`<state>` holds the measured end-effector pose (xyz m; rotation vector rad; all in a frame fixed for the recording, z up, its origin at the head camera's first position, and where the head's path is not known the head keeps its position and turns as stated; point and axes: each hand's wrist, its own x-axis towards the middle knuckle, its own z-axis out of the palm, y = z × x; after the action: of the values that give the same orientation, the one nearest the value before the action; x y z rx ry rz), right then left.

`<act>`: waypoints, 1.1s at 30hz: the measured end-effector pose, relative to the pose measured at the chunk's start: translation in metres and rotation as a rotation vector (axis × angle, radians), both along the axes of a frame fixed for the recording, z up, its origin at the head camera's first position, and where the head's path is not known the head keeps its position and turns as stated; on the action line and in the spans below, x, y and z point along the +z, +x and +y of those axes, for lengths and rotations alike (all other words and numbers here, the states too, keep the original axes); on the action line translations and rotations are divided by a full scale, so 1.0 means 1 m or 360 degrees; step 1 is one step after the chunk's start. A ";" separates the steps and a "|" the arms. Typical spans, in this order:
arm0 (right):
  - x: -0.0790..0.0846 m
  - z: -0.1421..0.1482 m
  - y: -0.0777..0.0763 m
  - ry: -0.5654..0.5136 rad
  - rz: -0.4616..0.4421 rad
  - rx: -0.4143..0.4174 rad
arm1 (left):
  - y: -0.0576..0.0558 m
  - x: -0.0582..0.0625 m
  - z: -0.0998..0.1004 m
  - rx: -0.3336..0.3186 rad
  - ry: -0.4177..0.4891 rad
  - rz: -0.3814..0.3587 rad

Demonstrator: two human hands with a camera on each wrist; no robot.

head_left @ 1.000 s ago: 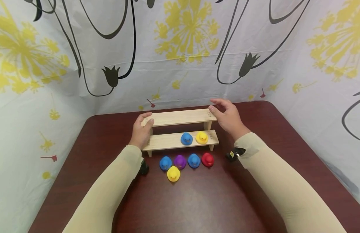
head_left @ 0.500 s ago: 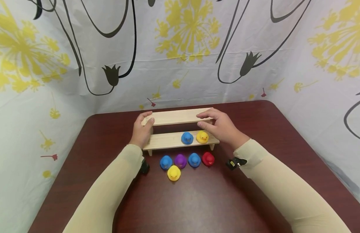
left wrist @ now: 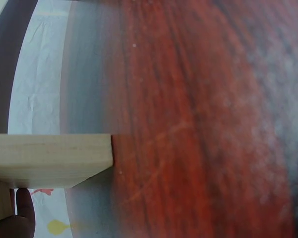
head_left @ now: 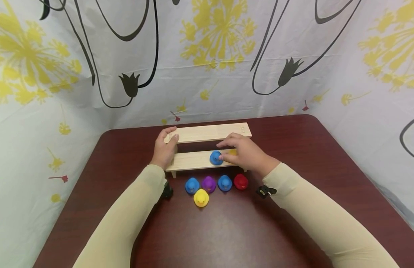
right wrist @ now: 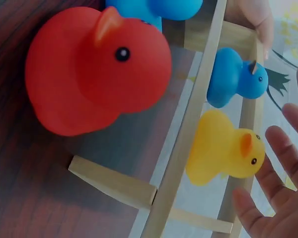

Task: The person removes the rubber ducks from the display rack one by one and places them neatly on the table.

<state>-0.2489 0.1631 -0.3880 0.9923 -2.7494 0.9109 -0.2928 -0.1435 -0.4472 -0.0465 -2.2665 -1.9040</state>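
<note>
A two-step wooden shelf [head_left: 207, 133] stands on the dark table. At its left end my left hand [head_left: 164, 149] grips the upper board, thumb in front and fingers behind. On the lower step sit a blue rubber duck [head_left: 215, 158] and, to its right, a yellow rubber duck [right wrist: 208, 148]. My right hand [head_left: 250, 154] hovers over the yellow duck and partly hides it in the head view. In the right wrist view its fingers [right wrist: 283, 141] are spread around the duck's head; whether one touches it, I cannot tell.
In front of the shelf stand a blue duck [head_left: 192, 185], a purple duck [head_left: 209, 184], another blue duck [head_left: 225, 183] and a red duck [head_left: 241, 181] in a row. Nearer is a second yellow duck [head_left: 201, 198]. A patterned cloth [head_left: 207, 93] hangs behind the table [head_left: 207, 234].
My right hand has come from the upper board's right end down and leftward to the lower step's yellow duck. The left hand stays on the shelf's left end.
</note>
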 end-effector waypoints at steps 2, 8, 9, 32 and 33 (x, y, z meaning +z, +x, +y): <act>-0.002 -0.003 -0.001 0.0056 -0.0005 -0.0004 | 0.000 0.000 0.000 0.0000 -0.0003 0.0003; -0.005 -0.011 -0.002 0.0283 -0.0026 -0.0041 | -0.001 0.000 0.000 0.0000 0.0010 0.0009; -0.005 -0.013 -0.002 0.0304 -0.0027 -0.0048 | 0.000 -0.001 0.000 -0.0003 0.0018 0.0013; -0.003 -0.018 0.000 0.0347 0.0046 -0.0084 | 0.024 0.033 0.006 -0.0069 0.0064 -0.0070; -0.002 -0.018 0.000 0.0345 0.0050 -0.0086 | 0.024 0.032 0.005 -0.0071 0.0066 -0.0070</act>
<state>-0.2486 0.1453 -0.3896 0.9472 -2.8787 0.5939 -0.2689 -0.1381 -0.4148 -0.0505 -2.2718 -1.9931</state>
